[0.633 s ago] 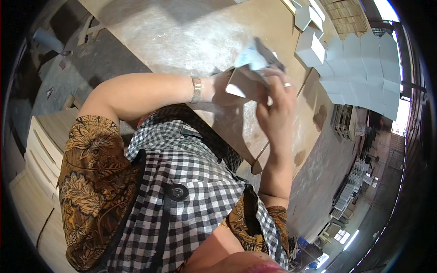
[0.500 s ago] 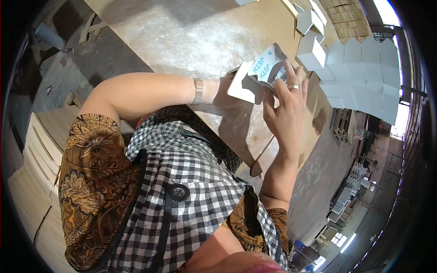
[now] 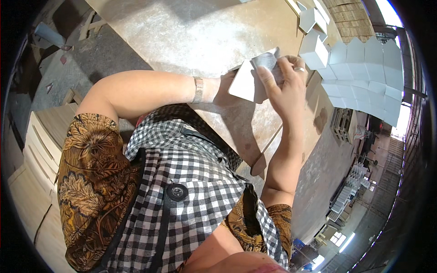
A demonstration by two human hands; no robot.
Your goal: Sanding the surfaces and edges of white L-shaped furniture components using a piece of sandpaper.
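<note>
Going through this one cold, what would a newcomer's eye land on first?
Probably the black-and-white checked garment filling the lower middle, with a brown leaf-patterned sleeve to its left. Next, above the picture's centre, comes the bright white piece, with the right hand holding a grey sheet at its upper right end. Pale panels also stand out at the upper right.

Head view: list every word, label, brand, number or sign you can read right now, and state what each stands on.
None can be read.
Grey sheet in the right hand: no legible lettering on the side that shows.
White piece beside it: no lettering visible.
Dark round button on the checked garment: any marking is too small to read.
Stacked items in the background: too small and blurred to tell.
</note>
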